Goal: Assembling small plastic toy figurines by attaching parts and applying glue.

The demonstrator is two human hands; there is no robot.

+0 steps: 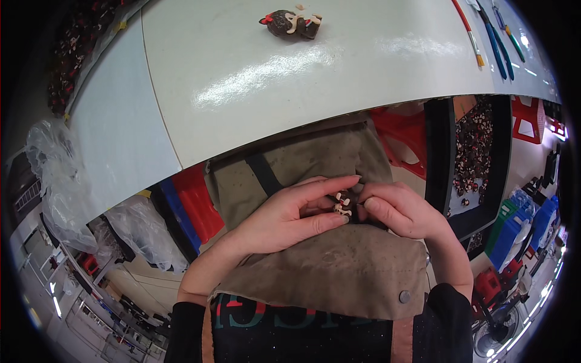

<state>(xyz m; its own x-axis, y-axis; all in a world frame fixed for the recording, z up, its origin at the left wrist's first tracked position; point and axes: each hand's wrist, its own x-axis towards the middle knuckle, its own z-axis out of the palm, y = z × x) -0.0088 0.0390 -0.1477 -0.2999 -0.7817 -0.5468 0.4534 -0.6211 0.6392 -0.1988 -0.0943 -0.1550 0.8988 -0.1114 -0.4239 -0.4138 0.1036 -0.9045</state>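
Above my lap, my left hand point(296, 212) curls round a small dark brown figurine point(343, 204) with cream-coloured parts, its thumb below and fingers above. Close against the figurine's right side is my right hand point(399, 209), its fingers bent in and the thumb pressed to the forefinger. What the right fingertips grip is hidden in the dark gap between the hands. A brown apron point(327, 266) lies under both hands. On the white table point(230, 54) ahead rests another dark brown figurine point(290, 24) with red and cream parts, and small cream bits beside it.
A brush point(469, 33), blue-handled pliers point(496, 42) and another slim tool point(513, 42) lie at the table's far right. Right of my lap, a black-sided tray point(445, 163) holds many small brown and cream pieces. Plastic bags point(142, 233) hang at left; more figurines point(75, 48) fill the far-left corner.
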